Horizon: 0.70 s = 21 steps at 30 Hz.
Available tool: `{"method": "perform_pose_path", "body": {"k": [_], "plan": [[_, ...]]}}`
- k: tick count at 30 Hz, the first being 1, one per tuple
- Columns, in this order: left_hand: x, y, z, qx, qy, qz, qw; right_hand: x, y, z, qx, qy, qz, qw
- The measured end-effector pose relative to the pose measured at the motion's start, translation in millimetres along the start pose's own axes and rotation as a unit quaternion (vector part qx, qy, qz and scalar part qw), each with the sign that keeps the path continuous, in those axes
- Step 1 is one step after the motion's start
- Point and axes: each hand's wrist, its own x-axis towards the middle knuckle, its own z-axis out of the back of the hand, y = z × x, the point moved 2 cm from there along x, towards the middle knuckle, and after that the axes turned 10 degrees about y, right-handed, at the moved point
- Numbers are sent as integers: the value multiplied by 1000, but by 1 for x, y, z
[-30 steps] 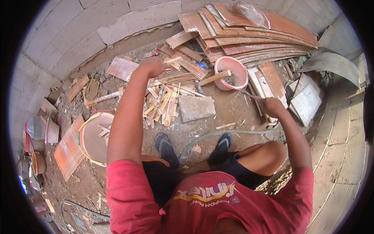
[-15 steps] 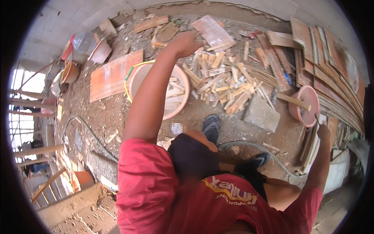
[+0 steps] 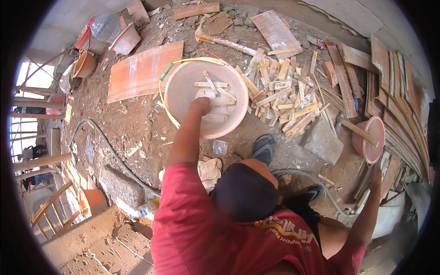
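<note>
Bare dirt ground (image 3: 137,133) strewn with rubble and timber offcuts fills the frame, seen from above a crouching person in a red shirt. At upper centre sits a large round pinkish basin (image 3: 183,87) holding a few short wooden strips (image 3: 211,88), most lying roughly side to side across the bowl. The person's left hand (image 3: 200,106) reaches up from the lower centre into the basin, at its lower middle, right at the nearest strips, which lie just above and to the right of the knuckles; whether the fingers are closed on a strip cannot be told from this angle. A loose pile of similar wood pieces (image 3: 284,98) lies just right of the basin, touching its rim. Far to the right, the right hand (image 3: 376,174) stretches out below a smaller pink bowl (image 3: 369,137) with a stick across it; its grip cannot be made out either. The left hand is by far the nearer to the basin. A hose (image 3: 105,146) curves across the left, and stacked boards (image 3: 394,91) line the right edge
</note>
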Motion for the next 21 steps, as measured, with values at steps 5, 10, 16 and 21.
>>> {"method": "perform_pose_path", "body": {"k": [5,10,16,21], "plan": [[10,11,-19,105,13,101,989,-111,77,-156,72,112,8,991],[1,-4,-1,114,-5,72,991,-209,159,-228,64,194,-92,975],[-60,-8,44,-15,71,3,997,-222,128,-261,-239,209,47,947],[-148,-37,87,-379,100,-114,913,-209,111,-315,-352,299,62,885]]}}
